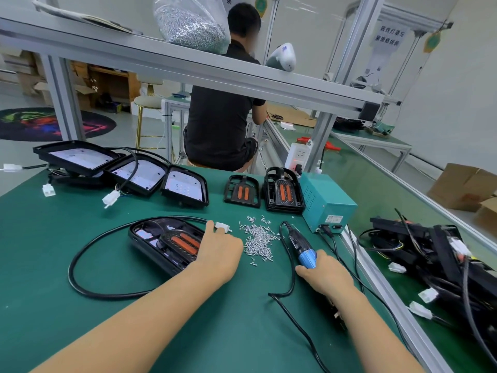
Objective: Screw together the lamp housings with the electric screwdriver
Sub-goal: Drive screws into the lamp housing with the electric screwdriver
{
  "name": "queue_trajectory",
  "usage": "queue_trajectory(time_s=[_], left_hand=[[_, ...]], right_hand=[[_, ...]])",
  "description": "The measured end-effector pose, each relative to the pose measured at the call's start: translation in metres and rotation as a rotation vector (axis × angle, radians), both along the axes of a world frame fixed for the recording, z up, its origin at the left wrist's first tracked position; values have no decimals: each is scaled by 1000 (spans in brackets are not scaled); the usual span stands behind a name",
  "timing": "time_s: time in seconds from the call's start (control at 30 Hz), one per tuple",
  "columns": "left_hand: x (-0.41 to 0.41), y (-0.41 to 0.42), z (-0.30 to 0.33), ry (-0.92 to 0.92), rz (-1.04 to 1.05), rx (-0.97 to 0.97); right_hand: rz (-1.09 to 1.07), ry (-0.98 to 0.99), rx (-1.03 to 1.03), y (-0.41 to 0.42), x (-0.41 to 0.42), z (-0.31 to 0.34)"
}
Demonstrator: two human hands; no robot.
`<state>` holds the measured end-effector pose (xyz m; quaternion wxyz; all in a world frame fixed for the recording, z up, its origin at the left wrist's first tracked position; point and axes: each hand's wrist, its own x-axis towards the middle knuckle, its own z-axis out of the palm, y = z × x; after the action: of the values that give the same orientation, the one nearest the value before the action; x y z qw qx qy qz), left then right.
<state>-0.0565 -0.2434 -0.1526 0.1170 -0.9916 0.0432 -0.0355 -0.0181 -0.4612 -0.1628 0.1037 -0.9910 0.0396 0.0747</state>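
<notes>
A black lamp housing [161,242] with an orange insert lies on the green mat in front of me. Its black cable [80,254] loops left and ends in a white connector [222,226]. My left hand [219,251] rests on the housing's right end, a finger touching the connector. My right hand [326,274] grips the blue and black electric screwdriver [302,246], which lies slanted on the mat. A pile of small silver screws [259,239] lies between my hands.
Three open housings [137,172] with white connectors stand at the back left, two orange-insert covers [282,191] at the back. A teal power box [326,201] stands right of them. Finished lamps [441,259] are heaped on the right. A person sits beyond the bench.
</notes>
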Motion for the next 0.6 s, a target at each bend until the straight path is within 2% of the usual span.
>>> queue_trajectory(time_s=[0.17,0.23,0.3,0.37,0.43,0.5,0.6], left_hand=[[-4,1,-1,23,-57,31],[-6,1,-2,15,-80,37],[-8,2,1,-32,-78,-43],[-10,3,8,-102,-57,-289],[-14,8,21,-130,-33,-675],[-19,14,33,-106,-9,-1009],[-28,26,43,-65,21,-1405]], right_hand=[[-2,19,29,-3,4,6],[-22,46,129,-7,7,7],[-73,69,333,-12,10,11],[-137,100,556,-16,11,19],[-206,133,744,-18,12,29],[-252,170,965,-15,13,43],[-232,215,1307,-6,9,73]])
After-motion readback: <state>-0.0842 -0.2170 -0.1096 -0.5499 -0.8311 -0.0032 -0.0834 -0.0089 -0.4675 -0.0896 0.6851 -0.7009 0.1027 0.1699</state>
